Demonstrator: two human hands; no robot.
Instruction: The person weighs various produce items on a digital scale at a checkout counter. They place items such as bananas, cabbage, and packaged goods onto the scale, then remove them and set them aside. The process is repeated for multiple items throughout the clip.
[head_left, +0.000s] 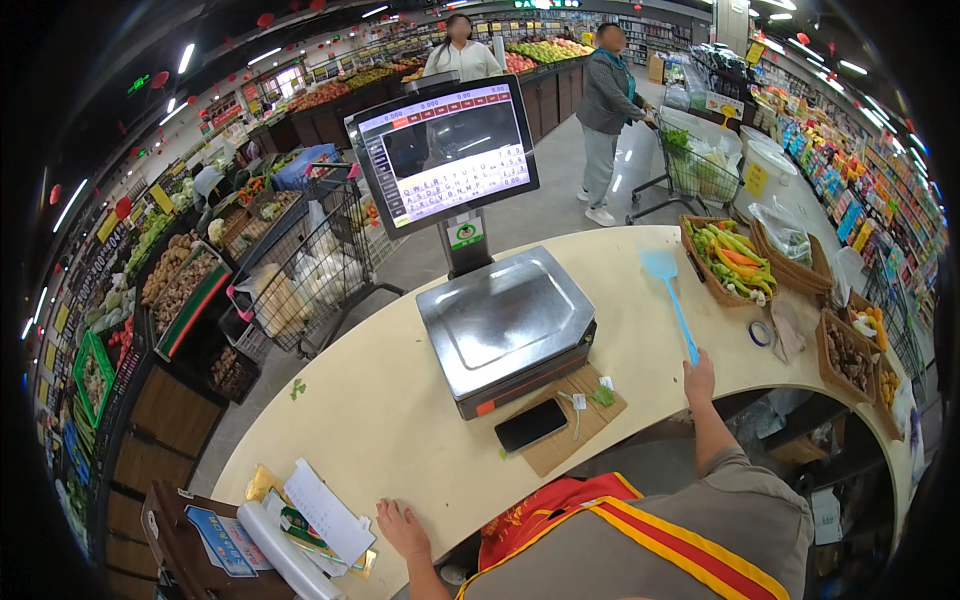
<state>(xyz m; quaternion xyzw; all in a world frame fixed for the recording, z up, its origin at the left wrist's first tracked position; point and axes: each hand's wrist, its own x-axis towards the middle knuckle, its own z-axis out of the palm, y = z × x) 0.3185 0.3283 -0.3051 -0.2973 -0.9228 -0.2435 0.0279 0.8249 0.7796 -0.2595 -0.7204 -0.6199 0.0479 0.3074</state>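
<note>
My right hand (699, 377) grips the handle of a light-blue plastic fly swatter (679, 307), whose head lies over the counter top at the far right. Palm down near the counter's front edge, my left hand (403, 529) rests with its fingers apart and nothing in it. Beside it lie a written-on paper sheet (328, 511) and a roll of clear plastic bags (289, 551). Between my hands stands a weighing scale (506, 319) with a bare metal plate and a touchscreen (446, 154). A black smartphone (531, 425) lies partly on a piece of cardboard (574, 446).
On the curved counter (360, 405), a wicker basket of peppers (727, 262) sits at the right, near a roll of tape (760, 334) and a cloth (787, 334). A shopping cart (300, 277) stands beyond the counter. One person (604, 112) holds another cart (690, 165); another person (463, 56) stands behind the screen.
</note>
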